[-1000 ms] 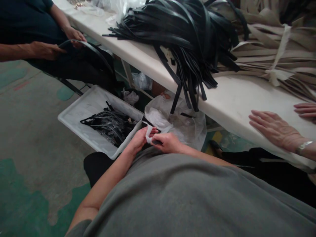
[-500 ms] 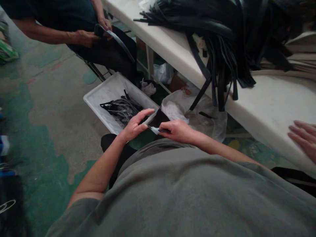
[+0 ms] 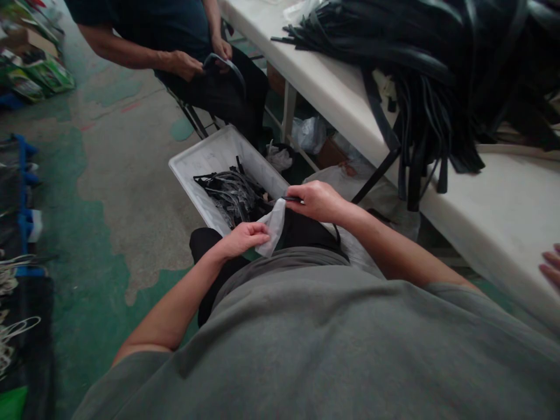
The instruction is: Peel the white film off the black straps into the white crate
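Observation:
My left hand (image 3: pixel 245 238) is closed, its fingers pinching a piece of whitish translucent film (image 3: pixel 275 228) low over my lap. The film runs up from there to my right hand (image 3: pixel 318 199). That hand is closed around a thin black strip (image 3: pixel 292 199), whose end shows past the thumb where the film meets it. Just beyond my hands stands a white plastic bin (image 3: pixel 186 169), with a tangle of black and grey strips (image 3: pixel 234 189) lying in it.
To the right runs a white table (image 3: pixel 503 204), its edge overhung by a big bundle of black strips (image 3: pixel 424 111). A co-worker's hands (image 3: pixel 188 65) hold a curved strip at upper left. Another person's fingers (image 3: pixel 552 265) show at the right edge. Clear plastic bags lie under the table.
My left hand has closed and come down toward me, and more of the film now shows between my hands. My right hand has risen slightly. The view has shifted left.

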`<state>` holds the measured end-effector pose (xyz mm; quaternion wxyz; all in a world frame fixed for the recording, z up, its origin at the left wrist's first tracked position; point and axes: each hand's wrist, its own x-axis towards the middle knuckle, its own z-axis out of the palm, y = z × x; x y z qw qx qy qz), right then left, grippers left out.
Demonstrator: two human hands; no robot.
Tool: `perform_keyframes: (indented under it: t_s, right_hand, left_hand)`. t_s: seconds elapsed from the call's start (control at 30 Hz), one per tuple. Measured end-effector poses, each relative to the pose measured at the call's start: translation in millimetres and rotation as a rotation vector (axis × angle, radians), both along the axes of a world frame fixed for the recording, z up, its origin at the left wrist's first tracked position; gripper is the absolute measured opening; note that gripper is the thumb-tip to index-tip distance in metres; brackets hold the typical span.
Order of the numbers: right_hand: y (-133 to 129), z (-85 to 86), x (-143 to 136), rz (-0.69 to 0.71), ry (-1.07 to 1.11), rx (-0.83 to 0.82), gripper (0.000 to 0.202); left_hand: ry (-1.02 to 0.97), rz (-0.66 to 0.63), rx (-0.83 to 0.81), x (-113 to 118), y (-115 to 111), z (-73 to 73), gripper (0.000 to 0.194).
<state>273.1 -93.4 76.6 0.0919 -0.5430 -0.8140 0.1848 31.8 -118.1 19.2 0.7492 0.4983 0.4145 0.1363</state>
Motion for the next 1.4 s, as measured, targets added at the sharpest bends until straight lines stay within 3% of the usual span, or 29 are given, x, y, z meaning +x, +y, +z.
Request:
perform_keyframes:
  t_s: [0.1,0.2,0.27,0.33,0.43,0.53,0.67,0.8,0.9,1.0,1.07,1.13,1.2,1.27,1.33,1.4]
  right_hand:
    - [15,-3.6,-12,-0.011,0.069,-0.01,0.02]
    - [20,-11.0,-14,-0.152,0.216,-0.055,0.027]
    - [15,-17.3,-10,-0.236,0.355,-0.175,0.036]
    - [4,-24.4,-7,-0.234,0.474,-0.406,0.045]
    - [-13,-35.4,-9,-0.219,0.562,-0.642,0.049]
    - [-23,-44.2,-14,-0.265,0.682,-0.542,0.036]
    - [-28,-48.5,-12,-0.151,0.669,-0.39,0.025]
    - [-33,-42.6,1,-0.09,0.543,-0.372,0.021]
    - [-34,-33.8,11,-0.131,0.671,-0.438,0.02]
    - [-29,-25.2,19,-0.209,0.871,-0.497,0.02]
    - [-23,-20.1,26,-0.287,0.958,-0.496,0.023]
    - [-16,-15.3,35,-0.365,1.039,-0.479,0.027]
    - [-10,-11.3,45,-0.413,1.097,-0.448,0.03]
    - [-6,-8.7,51,-0.423,1.1,-0.421,0.031]
    - [-4,-7.6,51,-0.407,1.059,-0.415,0.029]
    - [-2,-7.3,43,-0.36,0.994,-0.447,0.026]
  left_hand:
    - [-0.083,0.101,-0.175,6,-2,-2.3,0.032]
    - [-0.17,0.298,-0.276,13,-1,-3.5,0.039]
    - [-0.203,0.406,-0.285,16,0,-4.7,0.042]
    - [-0.219,0.445,-0.267,20,1,-7.2,0.043]
    - [-0.207,0.382,-0.211,28,-1,-13.4,0.043]
    - [-0.175,0.29,-0.166,39,-2,-20.9,0.042]
    - [-0.176,0.192,-0.231,51,-2,-29.7,0.047]
    - [-0.223,0.035,-0.392,52,-7,-34.7,0.044]
    - [-0.284,0.086,-0.449,47,-8,-32.4,0.038]
    - [-0.291,0.197,-0.443,40,-1,-23.1,0.031]
    - [-0.295,0.339,-0.415,30,11,-11.2,0.022]
    - [-0.365,0.596,-0.313,10,27,7.5,0.014]
    - [-0.497,0.882,-0.139,-20,44,31.5,0.02]
    - [-0.603,1.074,0.039,-54,56,54.6,0.029]
    - [-0.63,1.138,0.133,-79,58,68.4,0.028]
    - [-0.61,1.094,0.093,-85,50,68.7,0.019]
